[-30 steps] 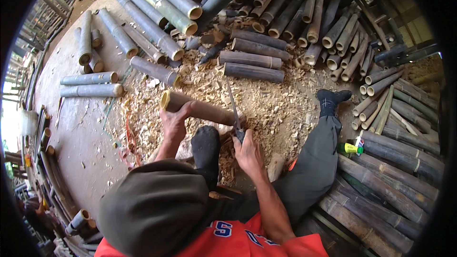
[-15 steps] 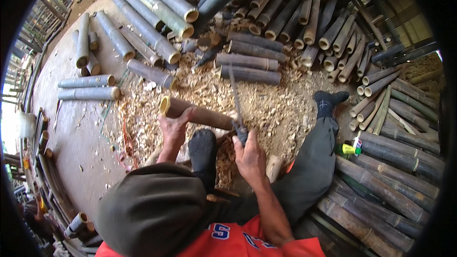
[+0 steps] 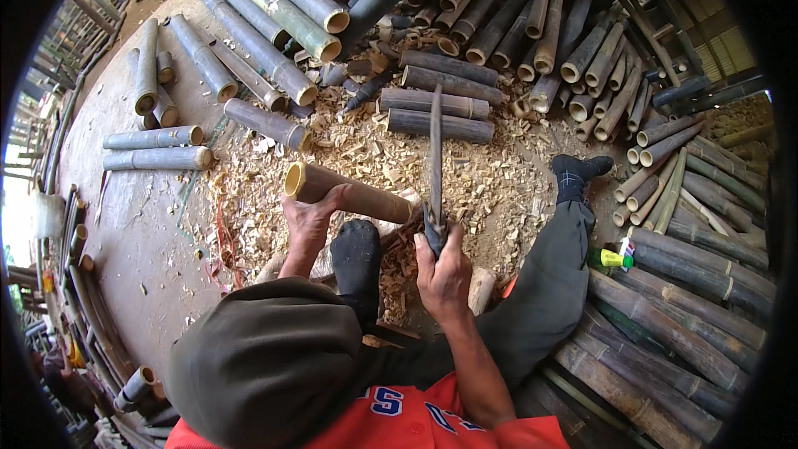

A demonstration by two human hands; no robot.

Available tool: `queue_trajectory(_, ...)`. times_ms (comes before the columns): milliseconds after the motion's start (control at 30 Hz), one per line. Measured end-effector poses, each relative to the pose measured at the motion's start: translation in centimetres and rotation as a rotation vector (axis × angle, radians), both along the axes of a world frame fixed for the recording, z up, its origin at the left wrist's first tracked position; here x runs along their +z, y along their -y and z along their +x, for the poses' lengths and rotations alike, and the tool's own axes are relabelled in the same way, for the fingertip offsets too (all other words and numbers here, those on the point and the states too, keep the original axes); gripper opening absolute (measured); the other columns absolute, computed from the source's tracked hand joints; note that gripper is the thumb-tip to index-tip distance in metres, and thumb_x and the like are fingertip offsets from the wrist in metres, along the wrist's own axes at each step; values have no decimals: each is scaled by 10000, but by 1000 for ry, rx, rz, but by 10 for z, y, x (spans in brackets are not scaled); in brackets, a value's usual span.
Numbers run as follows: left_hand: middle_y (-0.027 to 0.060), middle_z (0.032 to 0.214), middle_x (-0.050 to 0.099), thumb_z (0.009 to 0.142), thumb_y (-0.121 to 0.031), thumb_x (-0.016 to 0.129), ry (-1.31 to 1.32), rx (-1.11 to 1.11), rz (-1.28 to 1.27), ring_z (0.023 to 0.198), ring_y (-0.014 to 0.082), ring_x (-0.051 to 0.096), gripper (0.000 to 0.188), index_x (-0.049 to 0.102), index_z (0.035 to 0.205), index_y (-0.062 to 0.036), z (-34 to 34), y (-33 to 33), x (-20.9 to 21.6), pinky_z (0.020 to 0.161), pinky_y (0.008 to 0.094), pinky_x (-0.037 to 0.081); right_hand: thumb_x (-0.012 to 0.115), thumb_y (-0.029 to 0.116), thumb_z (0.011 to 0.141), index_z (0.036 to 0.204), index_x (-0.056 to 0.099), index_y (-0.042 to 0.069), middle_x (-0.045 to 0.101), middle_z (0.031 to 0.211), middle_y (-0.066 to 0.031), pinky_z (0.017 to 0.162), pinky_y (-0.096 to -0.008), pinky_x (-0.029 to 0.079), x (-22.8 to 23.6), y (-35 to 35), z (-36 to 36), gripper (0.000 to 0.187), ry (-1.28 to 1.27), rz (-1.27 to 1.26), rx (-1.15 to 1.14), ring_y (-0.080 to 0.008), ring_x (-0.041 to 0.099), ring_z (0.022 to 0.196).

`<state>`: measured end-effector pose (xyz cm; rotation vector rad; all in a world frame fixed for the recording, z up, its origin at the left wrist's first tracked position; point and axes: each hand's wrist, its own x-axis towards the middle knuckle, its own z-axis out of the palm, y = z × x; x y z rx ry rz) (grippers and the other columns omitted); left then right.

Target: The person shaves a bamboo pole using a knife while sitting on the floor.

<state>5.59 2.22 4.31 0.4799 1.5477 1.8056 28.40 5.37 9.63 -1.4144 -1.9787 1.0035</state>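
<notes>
A short bamboo tube (image 3: 357,198) lies slanted across the front of me, its hollow end facing left. My left hand (image 3: 306,220) is closed round it near that end, thumb on top. My right hand (image 3: 445,276) grips the dark handle of a machete (image 3: 436,145), whose long blade points up and away, just past the tube's right end. The blade stands apart from the tube. Beneath the tube, a pale wooden log (image 3: 322,266) shows in part beside my dark-socked foot (image 3: 356,254); how the tube is supported is partly hidden.
Wood chips (image 3: 499,175) cover the ground around the tube. Several cut bamboo pieces (image 3: 440,125) lie beyond it, with stacks of bamboo (image 3: 698,308) on the right. A bottle with a yellow-green part (image 3: 615,259) rests by the stack. My other foot (image 3: 579,175) stretches out right.
The machete has swung from leaning left over the tube's right end to nearly upright, and my right hand has shifted slightly right. The tube has turned a little in my left hand.
</notes>
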Motion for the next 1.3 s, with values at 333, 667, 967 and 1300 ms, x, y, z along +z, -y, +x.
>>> queue_trajectory(333,97,1099,654,732,-96,913,96,-243,16,994,198,653,620,577,1246,-8,-37,14,-10,895,352,549,584,362,1030,1223,496,-27,695,893,-280,668,-546,532,-8,-10,6,443,186,-161,63,-496,681,797)
queue_trajectory(667,95,1049,671,750,-145,891,377,-14,80,955,200,667,530,611,1182,-18,-39,0,-36,846,382,567,591,350,1020,1204,475,-22,694,844,-272,680,-578,533,-49,-3,9,431,346,-98,100,-490,691,786)
queue_trajectory(967,140,981,724,770,-58,896,227,110,76,826,198,714,400,673,1074,77,-21,-20,-30,772,339,597,604,351,1012,1115,496,-4,706,888,-281,707,-587,541,-75,-10,11,385,469,-303,24,-515,688,836)
queue_trajectory(1300,116,1078,679,736,-203,928,162,-181,55,940,213,688,677,565,1241,64,-51,13,-38,823,363,577,570,344,1031,1229,466,-12,710,856,-267,647,-558,544,-45,5,5,420,252,-121,76,-458,715,765)
